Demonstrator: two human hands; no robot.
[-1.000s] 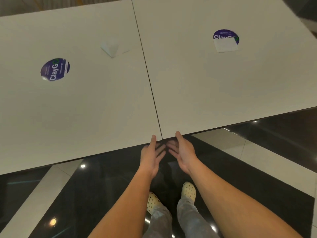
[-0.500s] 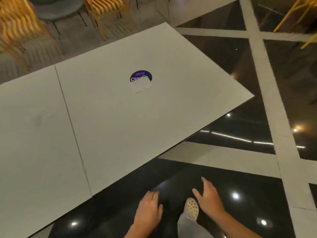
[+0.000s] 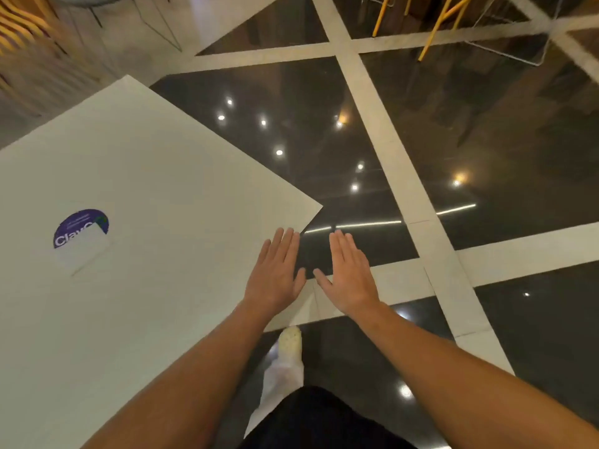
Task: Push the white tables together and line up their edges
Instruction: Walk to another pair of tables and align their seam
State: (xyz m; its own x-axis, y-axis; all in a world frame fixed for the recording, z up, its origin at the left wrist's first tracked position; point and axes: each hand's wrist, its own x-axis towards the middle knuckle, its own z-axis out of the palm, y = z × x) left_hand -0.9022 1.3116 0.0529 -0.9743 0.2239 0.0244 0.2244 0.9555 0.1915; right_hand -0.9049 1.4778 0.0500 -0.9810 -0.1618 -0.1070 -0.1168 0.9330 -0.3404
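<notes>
Now both hands are flat, fingers spread, grasping nothing: left hand (image 3: 275, 273) over the white tabletop (image 3: 155, 196) edge, right hand (image 3: 351, 277) at 3 o'clock, above the floor (image 3: 486, 150).

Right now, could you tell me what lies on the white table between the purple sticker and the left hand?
Nothing: in the head view, the white table is bare between the purple sticker and left hand.

View's swinging way over to the right now, so the seam between the two tables is dropping out of frame and only the one white rectangular table (image 3: 155, 228) with the round purple sticker (image 3: 81, 226) is showing. Both hands are coming up flat, fingers spread: left hand (image 3: 277, 273) over the table's near corner, right hand (image 3: 348, 275) past the edge, over the glossy dark floor (image 3: 324, 140).
</notes>
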